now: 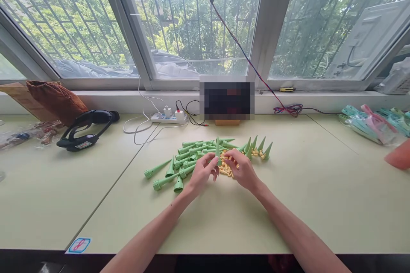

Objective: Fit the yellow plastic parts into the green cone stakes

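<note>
My left hand pinches a light-green pointed plastic spike, holding it upright with the tip up. Close by on the right, my right hand has thumb and forefinger drawn together near the spike's wide end. Whatever lies between those fingertips is too small to make out. Beneath and behind both hands is a heap of small yellow plastic pieces, partly covered by my fingers. Many similar green spikes lie in a pile to the left. Several others with yellow pieces at their bases stand to the right, tips up.
A power strip with cables and a blurred screen on a stand are at the back. Black headgear and a brown pouch lie at left. Bagged coloured straps and a reddish object are at right.
</note>
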Motion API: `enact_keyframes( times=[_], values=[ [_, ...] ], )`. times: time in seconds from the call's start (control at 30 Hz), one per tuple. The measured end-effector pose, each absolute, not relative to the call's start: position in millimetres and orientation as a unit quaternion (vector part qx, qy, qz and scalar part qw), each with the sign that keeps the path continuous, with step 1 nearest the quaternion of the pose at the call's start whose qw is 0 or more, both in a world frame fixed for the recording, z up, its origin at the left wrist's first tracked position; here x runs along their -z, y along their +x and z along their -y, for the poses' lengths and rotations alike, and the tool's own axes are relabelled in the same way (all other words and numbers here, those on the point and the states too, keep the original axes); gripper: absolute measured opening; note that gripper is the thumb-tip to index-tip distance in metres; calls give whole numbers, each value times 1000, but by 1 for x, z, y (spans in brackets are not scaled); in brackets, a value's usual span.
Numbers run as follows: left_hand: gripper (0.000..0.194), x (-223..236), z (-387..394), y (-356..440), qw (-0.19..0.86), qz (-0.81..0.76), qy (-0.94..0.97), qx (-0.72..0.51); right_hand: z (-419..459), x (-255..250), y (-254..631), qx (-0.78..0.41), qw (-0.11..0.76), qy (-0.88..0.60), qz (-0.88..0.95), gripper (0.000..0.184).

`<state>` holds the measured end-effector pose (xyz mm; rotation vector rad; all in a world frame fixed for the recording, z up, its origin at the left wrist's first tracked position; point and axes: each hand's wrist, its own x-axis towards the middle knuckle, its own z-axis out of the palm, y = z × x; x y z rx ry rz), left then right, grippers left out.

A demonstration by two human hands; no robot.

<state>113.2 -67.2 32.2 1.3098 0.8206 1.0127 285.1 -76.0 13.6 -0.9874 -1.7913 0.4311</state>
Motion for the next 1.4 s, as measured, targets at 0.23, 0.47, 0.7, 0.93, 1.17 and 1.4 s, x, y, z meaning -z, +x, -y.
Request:
enact_keyframes(
  times=[0.23, 0.47, 0.7, 0.93, 1.17, 1.4],
  values=[
    [34, -34, 69, 114, 588, -355, 585, -431, 75, -12, 286, -182, 505, -413, 736, 15],
    [31, -32, 70, 113, 551, -353, 616, -438, 75, -12, 287, -180, 492, -431, 734, 20],
    [31, -30, 70, 112, 550, -344, 626, -432, 75, -14, 287, -171, 480, -440, 739, 25],
    [31, -29, 69, 112, 547, -335, 639, -424, 75, -11, 287, -160, 463, -445, 750, 36],
    [29, -28, 69, 112, 542, -337, 648, -415, 74, -8, 287, -179, 456, -450, 747, 40],
    [28, -34, 72, 115, 554, -353, 622, -425, 74, -9, 285, -177, 460, -467, 734, 40]
  ],
)
